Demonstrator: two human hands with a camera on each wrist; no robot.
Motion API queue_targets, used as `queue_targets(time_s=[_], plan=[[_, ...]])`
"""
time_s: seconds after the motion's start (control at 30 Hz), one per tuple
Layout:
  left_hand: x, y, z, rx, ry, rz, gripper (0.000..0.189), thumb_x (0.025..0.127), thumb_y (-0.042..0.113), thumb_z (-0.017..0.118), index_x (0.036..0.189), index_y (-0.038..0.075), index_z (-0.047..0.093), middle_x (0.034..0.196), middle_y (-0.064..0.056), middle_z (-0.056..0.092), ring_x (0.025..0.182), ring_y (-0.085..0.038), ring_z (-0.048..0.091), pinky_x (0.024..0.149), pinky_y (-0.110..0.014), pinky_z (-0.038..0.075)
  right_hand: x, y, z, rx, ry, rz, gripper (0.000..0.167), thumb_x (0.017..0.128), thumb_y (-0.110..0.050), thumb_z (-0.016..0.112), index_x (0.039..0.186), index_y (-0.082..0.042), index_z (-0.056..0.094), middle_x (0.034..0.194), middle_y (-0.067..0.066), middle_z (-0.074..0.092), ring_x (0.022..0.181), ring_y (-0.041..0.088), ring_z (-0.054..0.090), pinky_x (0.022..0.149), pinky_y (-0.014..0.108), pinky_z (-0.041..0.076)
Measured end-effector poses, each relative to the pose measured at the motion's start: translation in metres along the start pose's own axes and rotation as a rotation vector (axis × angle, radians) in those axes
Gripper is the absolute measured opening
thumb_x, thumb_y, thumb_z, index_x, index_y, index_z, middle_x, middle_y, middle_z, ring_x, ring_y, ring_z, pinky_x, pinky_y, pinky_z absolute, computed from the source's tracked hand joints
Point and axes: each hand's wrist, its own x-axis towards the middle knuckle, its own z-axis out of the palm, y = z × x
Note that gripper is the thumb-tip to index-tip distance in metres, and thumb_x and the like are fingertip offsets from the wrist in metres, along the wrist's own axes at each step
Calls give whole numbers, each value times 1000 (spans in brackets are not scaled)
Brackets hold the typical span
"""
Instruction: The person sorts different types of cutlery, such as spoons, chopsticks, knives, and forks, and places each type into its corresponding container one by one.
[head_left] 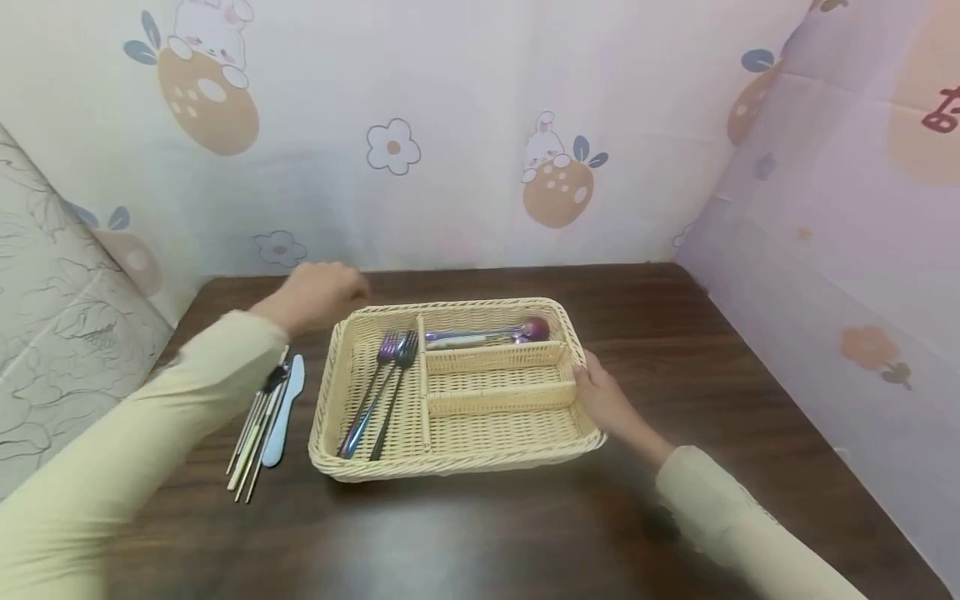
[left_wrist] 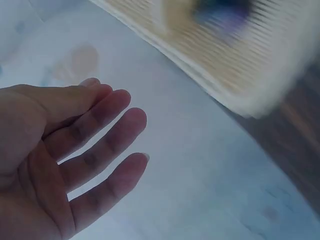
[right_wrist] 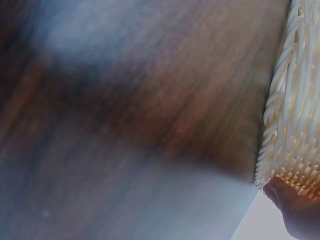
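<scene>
A cream woven cutlery basket (head_left: pixel 517 457) with dividers stands in the middle of the table. My right hand (head_left: pixel 600 396) grips its right end, thumb at the rim; the right wrist view shows that thumb (right_wrist: pixel 282 192) against the weave. Several forks (head_left: pixel 390 375) lie lengthwise in the left compartment. Spoons (head_left: pixel 534 329) lie in the far right-hand compartment, their bowls to the right. My left hand (head_left: pixel 318 292) is raised just beyond the basket's far left corner. In the left wrist view its fingers (left_wrist: pixel 107 140) are loosely bent and spread, holding nothing.
Left of the basket, a light blue knife (head_left: pixel 283 417) lies beside a bundle of thin chopstick-like utensils (head_left: pixel 251 450), partly under my left sleeve. The dark wooden table (head_left: pixel 480 542) meets a patterned cloth (head_left: pixel 465 208) at the back and right.
</scene>
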Motion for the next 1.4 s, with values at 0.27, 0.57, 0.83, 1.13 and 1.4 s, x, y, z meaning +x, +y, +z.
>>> queue_targets(time_s=[0.27,0.57,0.83,1.13,1.4], plan=[[-87,-63,32,-38,-61,-246,13,86,9,59,85,9,72,77,-3,65,62,-19,55,50,-42,44,-1,2,-7,-20,-35,9,54,105,-29,23,151,-3,12,138,35,37,111,42,53,96,55,40],[-114,-65,84,-129,-154,-316,16,86,22,66,74,11,67,64,4,56,56,-15,50,49,-37,42,1,1,-6,-17,-69,-3,55,105,-29,22,150,-1,10,138,36,36,115,44,50,99,56,37],[-104,-48,100,-119,-185,-378,34,79,25,74,59,13,50,55,1,48,50,-15,44,44,-30,35,2,-2,-6,-20,-74,14,55,105,-30,22,151,-2,10,140,35,34,121,45,45,102,57,32],[-100,-39,102,-168,-153,-443,28,76,18,73,65,8,49,63,-5,51,55,-21,50,47,-36,43,4,-1,-6,-31,-65,11,56,105,-30,23,151,-3,10,139,35,35,114,44,51,98,57,37],[-98,-37,108,-282,-117,-526,29,69,19,72,64,10,44,60,-4,46,54,-22,46,44,-33,38,4,-1,-6,-31,-77,16,55,105,-30,22,151,-2,9,140,35,34,117,44,49,100,58,34]])
